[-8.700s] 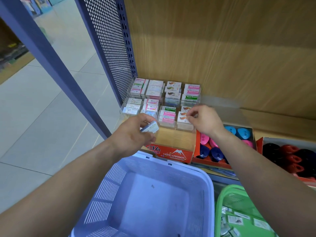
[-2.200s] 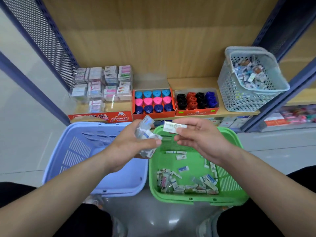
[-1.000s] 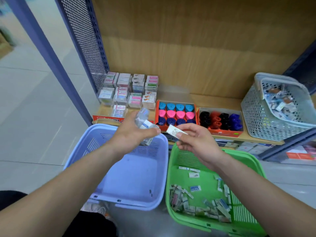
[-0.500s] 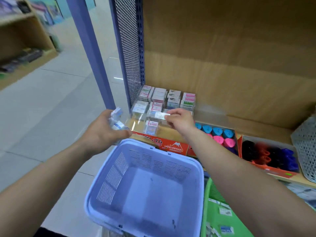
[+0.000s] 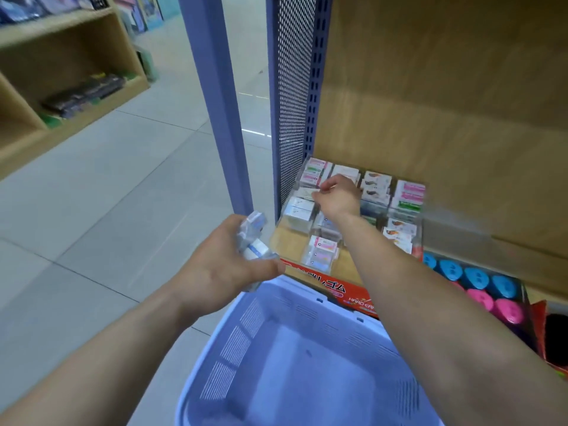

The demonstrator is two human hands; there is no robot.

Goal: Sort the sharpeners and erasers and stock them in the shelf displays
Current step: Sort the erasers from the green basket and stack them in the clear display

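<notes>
A clear compartment display point(image 5: 307, 216) holding boxed erasers in several rows stands on the wooden shelf against the perforated side panel. My right hand point(image 5: 338, 195) reaches into its left middle compartment and pinches a white eraser point(image 5: 309, 192) at the fingertips. My left hand point(image 5: 227, 269) hovers in front of the shelf edge, gripping a bunch of wrapped erasers point(image 5: 253, 238). Blue and pink sharpeners point(image 5: 479, 287) fill an orange box to the right.
An empty lilac basket point(image 5: 295, 358) sits below my arms at the shelf front. A red carton labelled hard eraser point(image 5: 344, 290) lies under the display. A blue upright post point(image 5: 212, 96) and tiled floor lie left; another shelf point(image 5: 67, 75) stands far left.
My right hand moved its eraser further back and left into the display. My view swung closer to the shelf's left end; the green basket dropped out of sight.
</notes>
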